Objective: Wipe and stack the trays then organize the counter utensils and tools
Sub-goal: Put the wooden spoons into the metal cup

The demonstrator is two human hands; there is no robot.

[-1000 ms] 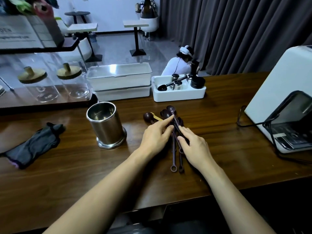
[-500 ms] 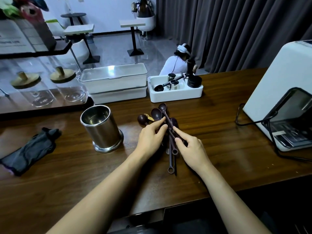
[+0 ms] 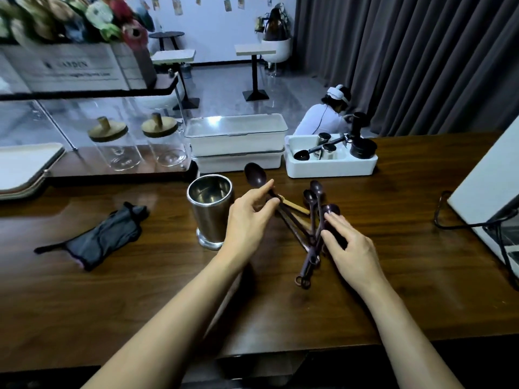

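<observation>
Several dark purple spoons (image 3: pixel 316 209) lie fanned on the wooden counter (image 3: pixel 140 299), handles meeting near the centre. My left hand (image 3: pixel 248 220) pinches the handle of one dark spoon (image 3: pixel 255 174), its bowl raised and pointing away beside the steel cup (image 3: pixel 210 211). A light wooden spoon handle (image 3: pixel 295 206) shows just under that hand. My right hand (image 3: pixel 348 248) rests with fingers spread on the handles of the other spoons. Stacked cream trays (image 3: pixel 25 169) sit at the far left edge.
A dark cloth (image 3: pixel 98 237) lies left of the cup. Behind stand two stacked white lidded boxes (image 3: pixel 236 144), a white bin of coffee tools (image 3: pixel 331 161) and two glass jars (image 3: pixel 118 147). A white machine (image 3: pixel 488 192) with cables is at the right. A person sits beyond the counter.
My left hand has picked one dark spoon out of the pile and lifted it toward the steel cup. My right hand stays on the remaining spoons, which have fanned out.
</observation>
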